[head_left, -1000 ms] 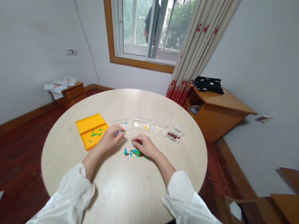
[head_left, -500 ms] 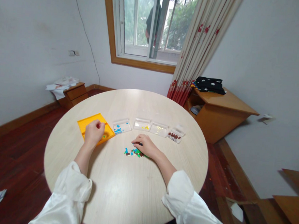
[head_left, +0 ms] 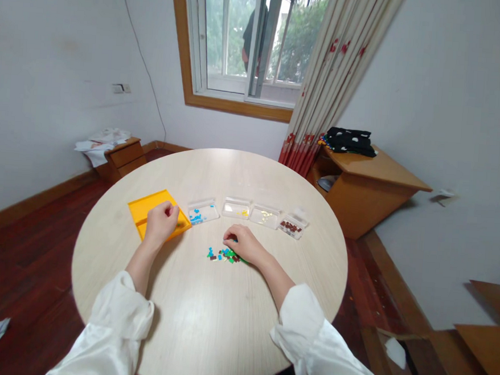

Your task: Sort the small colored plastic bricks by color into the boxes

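A small pile of tiny coloured bricks (head_left: 222, 256), blue, green and brown, lies on the round wooden table (head_left: 207, 316). My right hand (head_left: 243, 245) rests on the pile's right side, fingers curled over some pieces. My left hand (head_left: 161, 222) hovers over the yellow tray (head_left: 143, 208), fingers pinched together; what it holds is too small to tell. Right of the tray stands a row of clear boxes: one with blue pieces (head_left: 203, 212), two with yellow pieces (head_left: 236, 208) (head_left: 265, 216), one with brown pieces (head_left: 292, 226).
A wooden cabinet (head_left: 369, 190) with dark clothes (head_left: 350, 141) stands at the right by the curtain (head_left: 330, 73). A low drawer unit (head_left: 121, 155) with papers sits at the left wall. A person stands outside the window (head_left: 249, 36).
My left hand has moved from the blue-piece box leftward to above the yellow tray. My right hand has stayed on the pile.
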### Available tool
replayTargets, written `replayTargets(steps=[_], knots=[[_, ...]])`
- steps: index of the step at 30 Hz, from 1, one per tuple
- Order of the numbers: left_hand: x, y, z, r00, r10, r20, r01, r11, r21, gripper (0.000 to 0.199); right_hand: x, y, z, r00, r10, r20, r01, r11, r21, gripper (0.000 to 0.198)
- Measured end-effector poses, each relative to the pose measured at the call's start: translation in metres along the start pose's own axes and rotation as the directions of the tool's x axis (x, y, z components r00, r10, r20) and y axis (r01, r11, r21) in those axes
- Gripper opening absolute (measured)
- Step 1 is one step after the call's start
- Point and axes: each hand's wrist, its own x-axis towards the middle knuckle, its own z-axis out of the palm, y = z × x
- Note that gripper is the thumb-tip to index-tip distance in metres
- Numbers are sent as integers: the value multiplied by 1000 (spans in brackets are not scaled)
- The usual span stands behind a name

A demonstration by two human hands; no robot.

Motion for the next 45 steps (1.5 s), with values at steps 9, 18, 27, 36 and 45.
replayTargets(steps=[9,18,27,36,45], knots=[[-19,11,23,919,267,290,-196,948,-252,20,1,-2,3,977,161,-143,-109,942,317,8],[-37,26,42,824,404,397,-274,897,-346,20,4,2,5,961,180,-210,-92,925,369,9],[-43,29,49,792,447,414,-296,876,-380,19,4,0,4,963,186,-193,-94,908,409,10],[-45,32,49,805,436,403,-307,886,-347,19,5,1,7,967,200,-160,-103,875,473,12],[-44,31,50,806,440,397,-302,881,-364,20,3,0,5,974,177,-138,-86,864,496,15]])
